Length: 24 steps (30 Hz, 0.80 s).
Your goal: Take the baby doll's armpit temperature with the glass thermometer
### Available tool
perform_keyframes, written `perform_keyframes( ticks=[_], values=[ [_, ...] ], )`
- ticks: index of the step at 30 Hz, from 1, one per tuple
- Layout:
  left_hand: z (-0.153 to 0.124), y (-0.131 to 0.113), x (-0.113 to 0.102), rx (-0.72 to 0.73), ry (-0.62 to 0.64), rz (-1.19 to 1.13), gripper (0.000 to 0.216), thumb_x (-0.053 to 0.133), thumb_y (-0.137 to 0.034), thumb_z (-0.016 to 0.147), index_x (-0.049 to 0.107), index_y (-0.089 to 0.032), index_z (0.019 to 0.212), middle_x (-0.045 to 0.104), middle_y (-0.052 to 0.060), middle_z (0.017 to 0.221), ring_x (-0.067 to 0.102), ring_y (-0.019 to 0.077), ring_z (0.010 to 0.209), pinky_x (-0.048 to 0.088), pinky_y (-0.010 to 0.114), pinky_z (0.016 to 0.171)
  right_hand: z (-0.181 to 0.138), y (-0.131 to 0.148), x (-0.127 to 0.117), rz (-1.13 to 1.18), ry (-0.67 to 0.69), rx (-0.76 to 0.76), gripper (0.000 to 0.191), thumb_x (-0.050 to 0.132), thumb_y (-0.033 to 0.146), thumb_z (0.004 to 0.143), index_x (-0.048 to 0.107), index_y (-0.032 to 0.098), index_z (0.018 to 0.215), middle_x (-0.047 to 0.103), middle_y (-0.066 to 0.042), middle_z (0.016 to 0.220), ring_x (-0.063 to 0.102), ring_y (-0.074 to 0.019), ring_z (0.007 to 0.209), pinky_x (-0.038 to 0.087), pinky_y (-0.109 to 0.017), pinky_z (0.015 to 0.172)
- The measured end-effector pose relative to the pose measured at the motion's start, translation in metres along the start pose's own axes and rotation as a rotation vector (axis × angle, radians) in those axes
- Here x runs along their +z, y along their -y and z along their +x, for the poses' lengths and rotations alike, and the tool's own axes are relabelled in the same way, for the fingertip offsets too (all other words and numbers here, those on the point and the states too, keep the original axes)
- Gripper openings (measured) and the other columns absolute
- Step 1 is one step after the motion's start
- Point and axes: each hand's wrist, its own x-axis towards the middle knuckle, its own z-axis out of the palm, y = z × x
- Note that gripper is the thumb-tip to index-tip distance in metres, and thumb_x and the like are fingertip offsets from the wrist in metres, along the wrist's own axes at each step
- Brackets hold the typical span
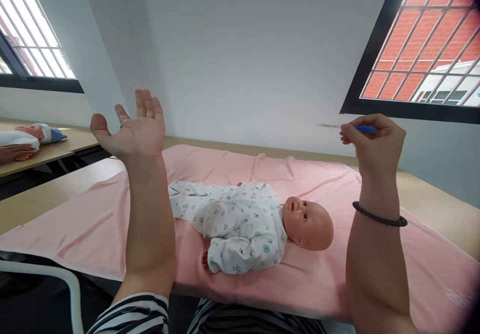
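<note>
Up beside the window's lower corner, as I see it, a thin stick [365, 129] with a blue handle is held clear of the table, its narrow end pointing left and blurred. The right hand [377, 136] has it pinched between thumb and fingers, the other fingers curled in; a dark braided bracelet [378, 217] circles that wrist. Across from it the left hand [138, 131] is raised, palm bare and fingers spread wide, a striped sleeve [135, 314] lower on the arm. Between the two forearms a doll [247, 224] lies on its back in white patterned clothes, its bald head nearer the right arm. Under it a creased pink cloth [90, 224] covers much of the table [442, 194], which stands against a pale wall [240, 64]. Off to the left, someone else's hand [17, 153] rests against a second doll [24, 136] in a blue and white cap. Barred windows [423, 49] show at both sides.
</note>
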Motion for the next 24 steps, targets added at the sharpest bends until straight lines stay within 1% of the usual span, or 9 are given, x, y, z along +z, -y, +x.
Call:
perform_keyframes(
  ticks=[4, 8, 12, 14, 16, 17, 19, 21, 24],
  values=[
    [-0.002, -0.005, 0.001, 0.0, -0.001, -0.012, 0.043, 0.016, -0.058, 0.1, 0.049, -0.029, 0.102, 0.065, -0.001, 0.131, 0.041, 0.0104, 0.147, 0.045, 0.045, 0.101, 0.002, 0.001, -0.009, 0.183, 0.078, 0.16, 0.024, 0.086, 0.043, 0.063, 0.063, 0.039, 0.061, 0.071, 0.008, 0.064, 0.07, -0.0215, 0.069, 0.057, -0.044, 0.049],
    [-0.007, -0.014, 0.004, 0.035, 0.054, -0.052, 0.04, 0.025, -0.062, 0.096, 0.05, -0.031, 0.104, 0.065, -0.005, 0.136, 0.039, 0.0056, 0.147, 0.043, 0.036, 0.112, 0.001, 0.001, -0.019, -0.294, 0.095, 0.029, 0.019, 0.078, 0.041, 0.074, 0.063, 0.036, 0.064, 0.077, 0.009, 0.079, 0.075, -0.0193, 0.089, 0.054, -0.03, 0.043],
    [-0.012, -0.021, 0.005, 0.056, 0.032, -0.057, 0.038, 0.039, -0.067, 0.089, 0.05, -0.033, 0.101, 0.067, -0.009, 0.133, 0.039, 0.0041, 0.146, 0.038, 0.031, 0.119, 0.001, -0.005, -0.026, -0.395, 0.139, -0.013, 0.021, 0.075, 0.03, 0.076, 0.059, 0.033, 0.062, 0.079, 0.008, 0.086, 0.075, -0.0216, 0.097, 0.043, -0.018, 0.042],
    [-0.011, -0.022, 0.004, 0.042, 0.021, -0.096, 0.035, 0.037, -0.063, 0.09, 0.049, -0.033, 0.102, 0.068, -0.01, 0.13, 0.042, 0.0023, 0.144, 0.036, 0.029, 0.121, 0.002, -0.008, -0.027, -0.217, 0.045, 0.035, 0.025, 0.082, 0.018, 0.065, 0.063, 0.033, 0.067, 0.079, 0.007, 0.082, 0.077, -0.0222, 0.085, 0.055, -0.023, 0.041],
    [-0.009, -0.022, 0.002, 0.026, 0.006, -0.148, 0.032, 0.032, -0.059, 0.093, 0.048, -0.033, 0.102, 0.07, -0.01, 0.128, 0.044, 0.0004, 0.141, 0.036, 0.026, 0.12, 0.003, -0.009, -0.027, 0.188, -0.093, 0.193, 0.034, 0.085, 0.01, 0.056, 0.066, 0.035, 0.068, 0.077, 0.009, 0.073, 0.076, -0.0215, 0.074, 0.058, -0.025, 0.039],
    [-0.007, -0.021, 0.002, 0.019, -0.016, -0.159, 0.032, 0.03, -0.058, 0.094, 0.048, -0.032, 0.102, 0.069, -0.009, 0.128, 0.045, -0.0003, 0.141, 0.038, 0.025, 0.119, 0.003, -0.009, -0.027, 0.412, -0.143, 0.286, 0.037, 0.086, 0.007, 0.051, 0.066, 0.036, 0.064, 0.076, 0.011, 0.068, 0.076, -0.0223, 0.071, 0.054, -0.023, 0.035],
    [-0.004, -0.02, 0.001, -0.002, -0.069, -0.157, 0.033, 0.026, -0.054, 0.097, 0.05, -0.031, 0.101, 0.067, -0.008, 0.132, 0.044, -0.0004, 0.141, 0.042, 0.021, 0.114, 0.001, -0.006, -0.025, 0.604, -0.092, 0.423, 0.027, 0.083, 0.019, 0.061, 0.063, 0.036, 0.056, 0.074, 0.011, 0.064, 0.075, -0.018, 0.07, 0.039, -0.017, 0.031],
    [-0.003, -0.02, 0.002, -0.03, -0.141, -0.195, 0.035, 0.022, -0.045, 0.101, 0.054, -0.03, 0.101, 0.067, -0.008, 0.129, 0.051, 0.0007, 0.135, 0.048, 0.019, 0.104, -0.003, -0.004, -0.019, 0.46, 0.056, 0.452, 0.026, 0.076, 0.028, 0.071, 0.058, 0.034, 0.054, 0.074, 0.01, 0.067, 0.074, -0.0123, 0.069, 0.032, -0.014, 0.033],
    [-0.007, -0.022, 0.008, -0.071, -0.172, -0.382, 0.03, 0.027, -0.032, 0.101, 0.057, -0.028, 0.1, 0.072, -0.006, 0.096, 0.067, 0.0037, 0.093, 0.052, 0.021, 0.081, -0.006, -0.003, -0.007, 0.063, 0.153, 0.308, 0.025, 0.085, 0.022, 0.066, 0.064, 0.035, 0.064, 0.073, 0.009, 0.069, 0.069, -0.011, 0.061, 0.05, -0.024, 0.034]
  ],
)
